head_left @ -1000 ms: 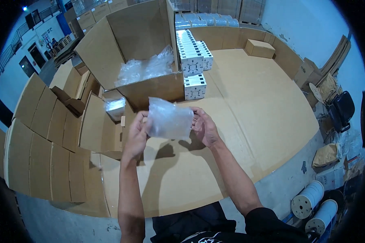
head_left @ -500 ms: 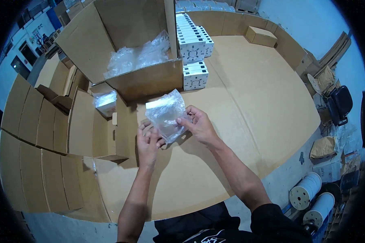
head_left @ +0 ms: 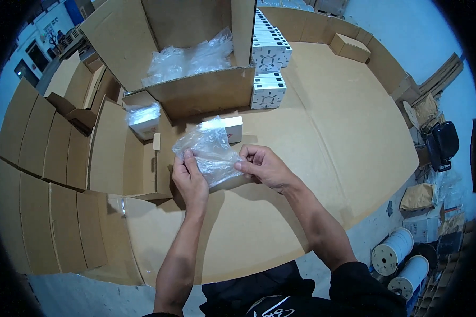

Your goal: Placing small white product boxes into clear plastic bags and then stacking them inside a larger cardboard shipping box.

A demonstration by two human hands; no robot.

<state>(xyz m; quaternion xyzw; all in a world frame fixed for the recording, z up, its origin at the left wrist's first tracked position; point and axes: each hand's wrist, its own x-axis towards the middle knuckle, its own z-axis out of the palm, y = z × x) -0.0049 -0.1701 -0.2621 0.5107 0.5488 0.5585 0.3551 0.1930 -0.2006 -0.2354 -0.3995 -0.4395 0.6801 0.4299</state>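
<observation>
A clear plastic bag is stretched between my two hands above the cardboard-covered table. My left hand grips its left side, with the thumb on top of the film. Its lower right edge is pinched between the thumb and fingers of my right hand. Just behind the bag, a small white box lies on the table, partly hidden by the film. To the left, an open carton holds a white box wrapped in clear plastic.
A large open carton full of clear plastic bags stands at the back. Beside it rise stacks of white patterned boxes. A closed brown box sits at the far right. White cable reels lie beyond the table's right edge.
The bag has been tilted and shifted slightly left, and the white box behind it has come into view. My left hand has moved up along the bag. The whole view has shifted a little.
</observation>
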